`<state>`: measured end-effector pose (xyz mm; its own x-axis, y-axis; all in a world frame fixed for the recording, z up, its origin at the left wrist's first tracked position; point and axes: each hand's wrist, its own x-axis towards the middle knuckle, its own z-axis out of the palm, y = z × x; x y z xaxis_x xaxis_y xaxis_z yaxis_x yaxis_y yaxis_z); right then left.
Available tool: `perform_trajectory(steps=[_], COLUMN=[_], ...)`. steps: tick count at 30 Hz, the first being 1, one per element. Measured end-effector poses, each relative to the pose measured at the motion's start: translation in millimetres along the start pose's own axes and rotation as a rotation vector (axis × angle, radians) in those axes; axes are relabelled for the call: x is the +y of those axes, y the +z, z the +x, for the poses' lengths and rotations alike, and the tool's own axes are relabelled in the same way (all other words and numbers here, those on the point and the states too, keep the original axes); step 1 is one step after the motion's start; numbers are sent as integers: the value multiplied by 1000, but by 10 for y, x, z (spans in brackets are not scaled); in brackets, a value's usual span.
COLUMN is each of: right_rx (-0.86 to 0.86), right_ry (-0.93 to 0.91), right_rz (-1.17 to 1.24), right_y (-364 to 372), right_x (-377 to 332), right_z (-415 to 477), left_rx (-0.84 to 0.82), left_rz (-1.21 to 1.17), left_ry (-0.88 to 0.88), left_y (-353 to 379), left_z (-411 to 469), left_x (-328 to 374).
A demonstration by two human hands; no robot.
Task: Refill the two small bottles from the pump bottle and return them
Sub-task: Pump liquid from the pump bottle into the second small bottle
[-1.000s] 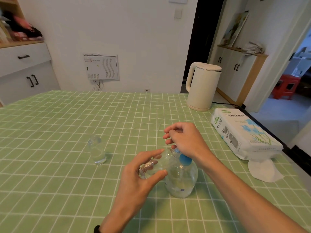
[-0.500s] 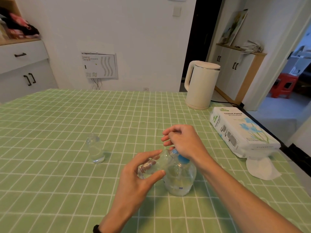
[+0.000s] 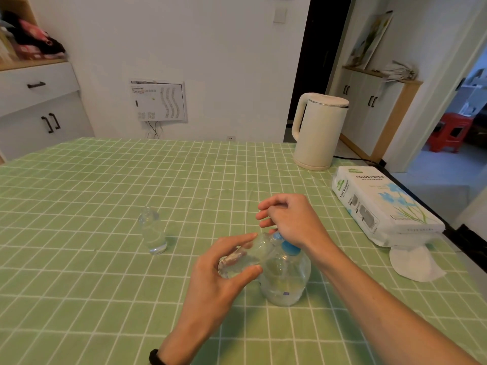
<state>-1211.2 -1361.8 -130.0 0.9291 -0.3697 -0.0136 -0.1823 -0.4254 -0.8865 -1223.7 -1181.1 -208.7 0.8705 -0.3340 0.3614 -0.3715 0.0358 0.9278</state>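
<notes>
Green checked tablecloth [image 3: 105, 193] across a table. Towards the near edge, a clear pump bottle [image 3: 286, 283] standing upright, with a blue pump head [image 3: 290, 248] on top. Left hand [image 3: 224, 283] pinching a small bottle [image 3: 243, 258] between thumb and fingers, tilted almost flat, its mouth up against the pump head. Right hand [image 3: 290, 222] resting on top of the pump head, fingers loosely curled; impossible to tell whether gripping it. Second small bottle [image 3: 152, 233] upright further left, well apart. White kettle [image 3: 319, 130] and tissue pack [image 3: 382, 204] along the right side.
</notes>
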Motion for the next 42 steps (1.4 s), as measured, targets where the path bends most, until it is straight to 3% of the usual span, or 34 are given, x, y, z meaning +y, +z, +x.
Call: perform_trajectory(steps=[42], right_rx=[27], right_ry=[-56], right_rz=[-102], right_y=[-31], right_x=[-100], right_z=[1], left_rx=[-5], left_rz=[-19], left_ry=[-12], left_y=[-8], left_z=[24], left_x=[64])
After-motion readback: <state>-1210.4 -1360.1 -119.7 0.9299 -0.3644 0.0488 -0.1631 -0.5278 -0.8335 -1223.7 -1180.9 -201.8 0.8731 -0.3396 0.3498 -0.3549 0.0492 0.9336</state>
